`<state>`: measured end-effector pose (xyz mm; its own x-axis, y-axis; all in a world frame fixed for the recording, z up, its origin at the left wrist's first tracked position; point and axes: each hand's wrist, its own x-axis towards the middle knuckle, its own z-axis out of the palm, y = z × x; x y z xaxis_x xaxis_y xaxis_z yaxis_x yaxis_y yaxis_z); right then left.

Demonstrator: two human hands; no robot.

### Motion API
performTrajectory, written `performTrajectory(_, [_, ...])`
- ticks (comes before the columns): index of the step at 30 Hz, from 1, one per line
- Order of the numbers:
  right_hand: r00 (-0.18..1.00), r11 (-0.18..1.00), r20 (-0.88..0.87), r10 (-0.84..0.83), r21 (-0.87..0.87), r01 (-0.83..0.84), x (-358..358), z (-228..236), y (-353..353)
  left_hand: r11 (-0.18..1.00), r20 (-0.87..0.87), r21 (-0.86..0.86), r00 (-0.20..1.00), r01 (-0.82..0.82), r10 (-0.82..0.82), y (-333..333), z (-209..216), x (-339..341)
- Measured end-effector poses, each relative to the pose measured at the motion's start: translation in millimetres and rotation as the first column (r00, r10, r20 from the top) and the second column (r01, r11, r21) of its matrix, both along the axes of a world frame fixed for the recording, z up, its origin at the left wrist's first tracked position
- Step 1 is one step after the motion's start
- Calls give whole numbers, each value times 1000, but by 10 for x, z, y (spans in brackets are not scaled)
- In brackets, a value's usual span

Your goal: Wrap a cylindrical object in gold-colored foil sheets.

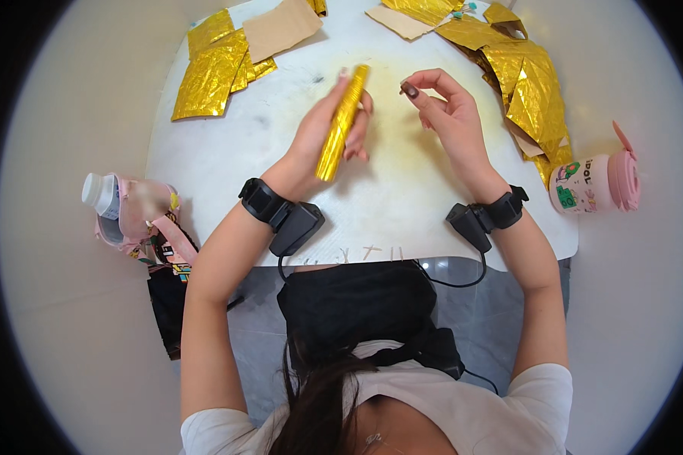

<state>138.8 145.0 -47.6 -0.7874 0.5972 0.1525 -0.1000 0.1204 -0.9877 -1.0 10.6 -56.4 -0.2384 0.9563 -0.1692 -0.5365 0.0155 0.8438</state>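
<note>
A slim tube of shiny gold foil paper (342, 123) slants over the white table (258, 174), its top end leaning right. My left hand (316, 135) is closed around it, with the thumb along the upper part and some fingertips showing on the right side. To the right of the tube and apart from it, my right hand (455, 117) is raised over the table. Its thumb and index fingertip meet in a pinch. Whatever may be between them is too small to make out.
Gold foil sheets (212, 76) and a tan paper piece (283, 30) lie at the far left. More gold sheets (535, 95) pile up along the right edge. A pink-lidded cup (588, 182) is at the right; a pink bag with a white-capped bottle (102, 192) is at the left.
</note>
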Motion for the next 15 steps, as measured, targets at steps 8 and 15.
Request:
performTrajectory(8, [970, 970, 94, 225, -112, -214, -66, -62, -165, 930, 184, -8, 914, -367, 362, 13, -101, -203])
performTrajectory(15, [987, 990, -83, 136, 60, -131, -258, 37, -475, 845, 240, 56, 828, -532, 506, 70, 27, -188])
